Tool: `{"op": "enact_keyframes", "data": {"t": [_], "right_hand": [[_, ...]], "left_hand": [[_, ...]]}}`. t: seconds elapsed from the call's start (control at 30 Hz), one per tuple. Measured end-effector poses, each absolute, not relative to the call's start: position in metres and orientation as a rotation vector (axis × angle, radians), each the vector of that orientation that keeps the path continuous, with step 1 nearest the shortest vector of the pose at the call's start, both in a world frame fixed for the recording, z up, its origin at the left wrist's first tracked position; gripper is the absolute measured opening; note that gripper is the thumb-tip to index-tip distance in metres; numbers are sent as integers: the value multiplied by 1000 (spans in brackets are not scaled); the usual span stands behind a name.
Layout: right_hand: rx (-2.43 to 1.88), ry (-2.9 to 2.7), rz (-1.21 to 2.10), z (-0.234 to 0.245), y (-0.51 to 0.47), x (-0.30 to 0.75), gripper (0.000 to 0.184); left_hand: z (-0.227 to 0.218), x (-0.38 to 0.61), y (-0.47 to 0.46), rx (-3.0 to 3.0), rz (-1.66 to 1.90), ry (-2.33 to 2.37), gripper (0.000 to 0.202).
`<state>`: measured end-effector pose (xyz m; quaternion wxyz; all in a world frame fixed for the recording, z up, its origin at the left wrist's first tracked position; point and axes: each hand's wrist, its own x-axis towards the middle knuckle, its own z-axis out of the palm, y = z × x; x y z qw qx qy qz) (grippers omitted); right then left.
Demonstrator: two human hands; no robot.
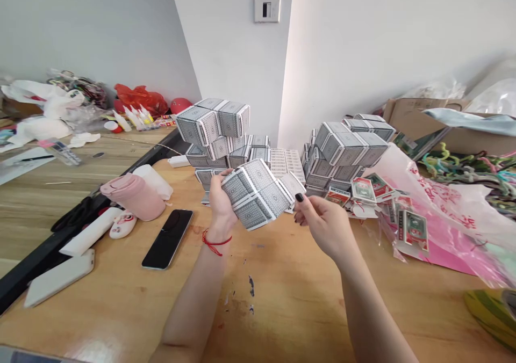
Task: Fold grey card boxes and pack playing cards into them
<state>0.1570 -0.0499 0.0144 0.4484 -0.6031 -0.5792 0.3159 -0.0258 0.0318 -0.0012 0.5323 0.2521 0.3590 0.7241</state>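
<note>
My left grip (221, 204) is closed around a folded paper block (256, 195) with grey printed panels, cradling it from below, fingers wrapped up its near side, well above the desk (278, 298). My right grip (324, 226) is nearly closed, fingers pinched together right at the block's far end, though I can't tell whether it has hold of anything. Ahead of the left grip rises a stack of grey blocks (213, 124), and ahead of the right grip, another stack (346, 148). To the right lie banknote-printed paper pieces (389, 196) on a pink plastic bag (443, 245); to the left, a black phone (167, 238) and a pink bottle (135, 196).
</note>
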Motion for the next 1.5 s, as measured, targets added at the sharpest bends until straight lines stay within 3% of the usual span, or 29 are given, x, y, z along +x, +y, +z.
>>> {"op": "enact_keyframes", "data": {"t": [0.1, 0.3, 0.5, 0.73, 1.2, 1.5], "right_hand": [[-1408, -1392, 1154, 8, -44, 154, 38], [-1022, -915, 1396, 3, -36, 129, 43], [-876, -668, 1673, -4, -31, 130, 30], [-955, -749, 1605, 0, -33, 136, 33], [-899, -1195, 1167, 15, -41, 136, 45], [-998, -1320, 1009, 12, -43, 140, 19]], "left_hand": [[-3, -28, 33, 541, 1774, 861, 17], [-4, -22, 31, 580, 1794, 866, 20], [1, -17, 26, 581, 1797, 877, 20], [1, -14, 22, 678, 1803, 855, 21], [7, -9, 17, 630, 1793, 831, 16], [10, -9, 16, 548, 1761, 776, 15]]}}
